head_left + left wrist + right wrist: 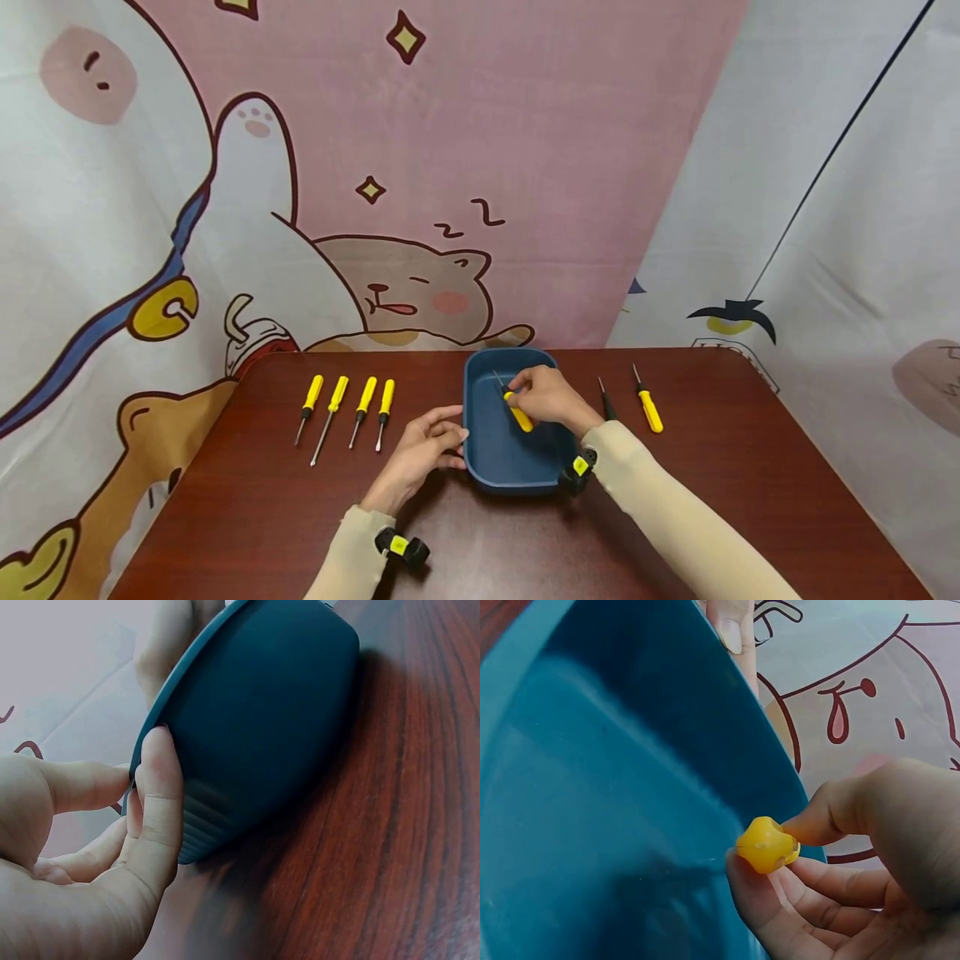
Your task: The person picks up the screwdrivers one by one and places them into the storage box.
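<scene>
A blue rectangular box (491, 467) stands on the table. My left hand (422, 454) holds its left rim, the fingertips (161, 754) on the outer wall. Over the inside of the box, my right hand (546, 396) pinches a yellow-handled screwdriver (519, 412) between thumb and fingers. Its thin shaft slants up toward the far left, and the handle end points toward me. In the right wrist view, the end of the yellow handle (763, 846) faces the camera, hiding the shaft. The bottom of the box shows a shadow of the hand.
Several yellow-handled screwdrivers (335, 396) lie in a row to the left, tips toward me. Right of the box lie another yellow-handled screwdriver (651, 410) and a dark-handled tool (607, 406), tips pointing away; the right sleeve partly covers the latter. A printed cloth (562, 167) hangs behind the table.
</scene>
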Demonstrator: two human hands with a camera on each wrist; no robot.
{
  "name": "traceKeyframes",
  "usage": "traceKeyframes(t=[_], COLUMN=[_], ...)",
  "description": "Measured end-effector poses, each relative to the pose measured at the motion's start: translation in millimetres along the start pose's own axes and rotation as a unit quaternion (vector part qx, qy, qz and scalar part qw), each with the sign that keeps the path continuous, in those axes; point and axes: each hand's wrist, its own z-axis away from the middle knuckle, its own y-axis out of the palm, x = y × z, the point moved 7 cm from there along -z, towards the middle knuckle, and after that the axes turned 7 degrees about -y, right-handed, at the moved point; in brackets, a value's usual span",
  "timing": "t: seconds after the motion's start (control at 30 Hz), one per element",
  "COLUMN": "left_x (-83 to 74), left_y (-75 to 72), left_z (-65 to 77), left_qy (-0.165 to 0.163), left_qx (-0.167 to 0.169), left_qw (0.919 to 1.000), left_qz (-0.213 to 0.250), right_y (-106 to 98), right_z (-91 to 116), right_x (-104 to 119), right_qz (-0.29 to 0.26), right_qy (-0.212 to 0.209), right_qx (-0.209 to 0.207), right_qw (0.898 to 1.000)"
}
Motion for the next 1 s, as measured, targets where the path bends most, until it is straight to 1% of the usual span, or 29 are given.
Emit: traceKeyframes(t=[0.13, 0.43, 0.83, 1.0], left_x=[-0.3, -0.1, 1.4, 0.9], left_y=[0.2, 0.2, 0.1, 0.1], left_z=[-0.7, -0.4, -0.5, -0.8], left_qy=[0.002, -0.001, -0.003, -0.002], left_qx=[0.002, 0.004, 0.008, 0.009], left_qw=[1.0, 1.0, 1.0, 1.0], left_qz=[0.001, 0.0, 0.003, 0.002], right_y=[2, 8, 21, 24], right_z=[-3, -9, -18, -22], right_x=[2, 6, 11, 11], right_qz=[0.001, -0.018, 0.006, 0.014], right_qy=[0.002, 0.012, 0.015, 0.024], right_qx=[0.006, 0.027, 0.032, 0.036], right_qw=[1.0, 0.999, 0.999, 0.999])
